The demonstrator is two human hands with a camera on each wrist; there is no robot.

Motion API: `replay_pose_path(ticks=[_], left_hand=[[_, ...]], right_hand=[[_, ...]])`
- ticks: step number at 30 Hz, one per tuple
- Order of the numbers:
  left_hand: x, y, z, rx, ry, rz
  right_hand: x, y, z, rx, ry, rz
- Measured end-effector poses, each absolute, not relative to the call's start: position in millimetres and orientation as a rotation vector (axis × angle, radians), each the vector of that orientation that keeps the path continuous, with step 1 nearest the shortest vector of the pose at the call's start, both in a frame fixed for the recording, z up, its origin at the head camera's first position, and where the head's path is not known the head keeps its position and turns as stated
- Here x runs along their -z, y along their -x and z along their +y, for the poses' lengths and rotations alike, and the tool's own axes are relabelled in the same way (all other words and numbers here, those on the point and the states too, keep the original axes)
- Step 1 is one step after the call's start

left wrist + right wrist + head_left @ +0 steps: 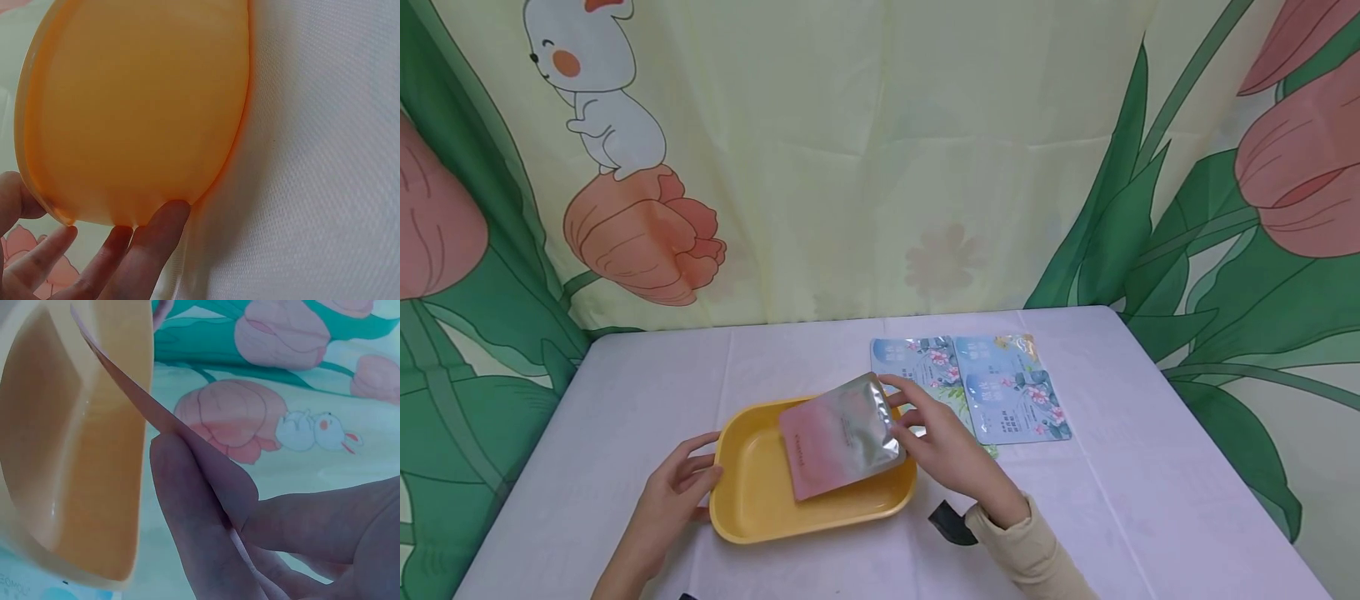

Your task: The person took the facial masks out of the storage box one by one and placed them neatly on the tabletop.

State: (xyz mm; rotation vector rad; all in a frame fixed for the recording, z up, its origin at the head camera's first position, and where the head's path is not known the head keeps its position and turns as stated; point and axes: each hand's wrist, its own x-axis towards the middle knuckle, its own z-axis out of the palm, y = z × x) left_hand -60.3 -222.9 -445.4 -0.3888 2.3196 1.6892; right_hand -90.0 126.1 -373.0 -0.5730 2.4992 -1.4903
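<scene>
A pink facial mask packet (835,437) with a silvery end slants over the yellow tray (748,521). My right hand (943,446) pinches its silvery right end between thumb and fingers. Seen edge-on in the right wrist view, the packet (144,403) bends slightly and reaches over the tray's opening. My left hand (670,492) grips the tray's left end. In the left wrist view several fingertips press the tray's outer wall (137,112), and one digit passes behind the rim. Whether the packet's lower edge touches the tray floor, I cannot tell.
Blue flowered packets (1018,408) lie at the back right, partly overlapping, beside another blue packet (910,354) partly behind the right hand. A black piece (953,525) shows by the right sleeve. White cloth covers the table (647,375); a printed curtain (850,167) hangs behind.
</scene>
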Motion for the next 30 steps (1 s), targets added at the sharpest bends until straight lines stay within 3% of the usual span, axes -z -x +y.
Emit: replay_pose_path(ticks=[30], left_hand=[[446.2,60.4,-222.6,-1.654,0.405,2.347]], right_hand=[[361.8,92.3,173.6,1.629,0.487,2.436]])
